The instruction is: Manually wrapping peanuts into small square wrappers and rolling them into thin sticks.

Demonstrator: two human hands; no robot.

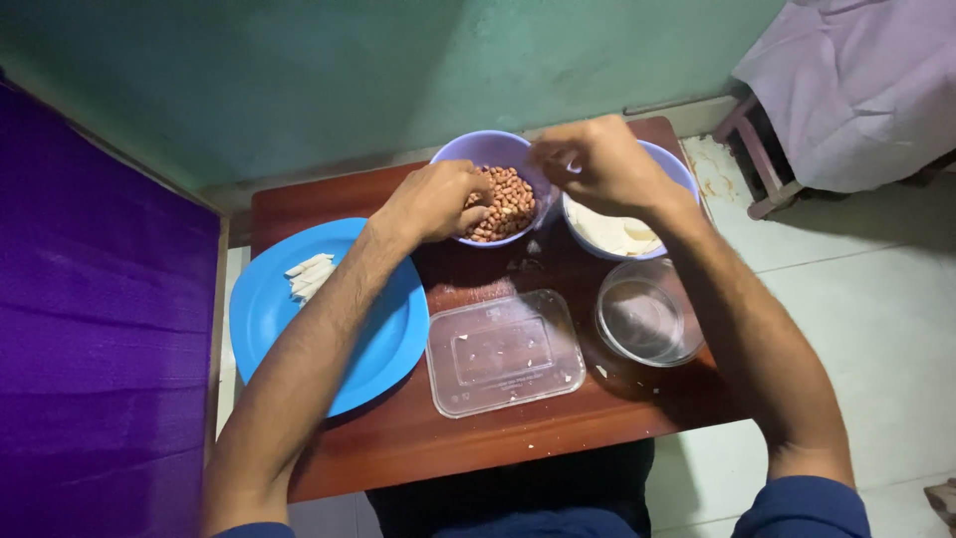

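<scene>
Now the left hand (pixel 435 199) rests curled on the rim of the lilac bowl of peanuts (pixel 503 204) at the table's far edge, while the right hand (pixel 597 159), fingers pinched narrow above it, could, I think, drop small nuts beside the bowl.

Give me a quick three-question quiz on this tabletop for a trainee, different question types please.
1. True or false: the left hand rests at the bowl of peanuts.
2. Which thing lies on the blue plate? A) whole peanuts B) pale cut strips C) a spoon
3. Fill in: the clear rectangular container sits between the blue plate and the round clear ______.

Key
1. True; its fingers are at the peanuts.
2. B.
3. Bowl. It stands below the second lilac bowl, over which the right hand is raised, fingertips pinched.
</scene>
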